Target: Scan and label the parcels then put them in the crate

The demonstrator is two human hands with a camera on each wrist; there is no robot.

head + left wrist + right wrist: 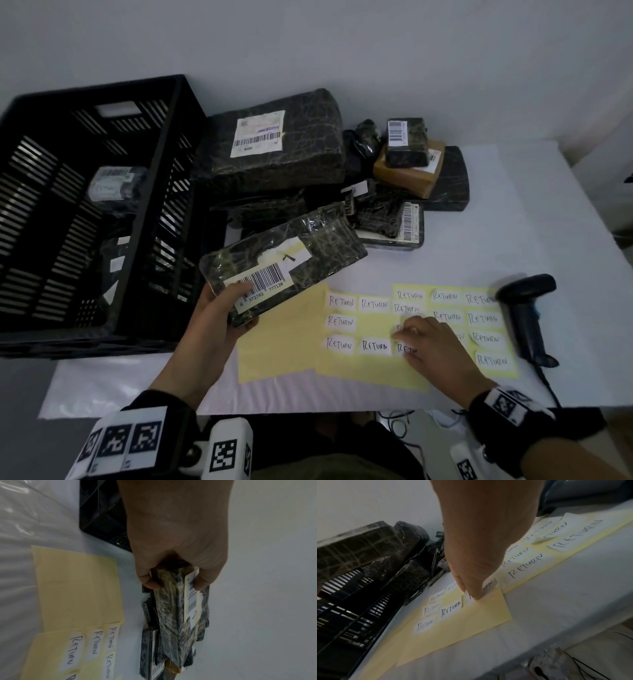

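The black slatted plastic crate (92, 192) holds at least two dark wrapped parcels (116, 183), one bearing a white label. Just right of the crate, the left hand (219, 308) grips a flat black film-wrapped parcel with a barcode label (284, 263), held above the table. Right of the crate, the right hand (431, 346) pinches a white "RETURN" sticker (488, 586) on the yellow backing sheet (281, 342); only the right wrist view shows its lifted edge. A black handheld barcode scanner (525, 315) lies beyond the sheet.
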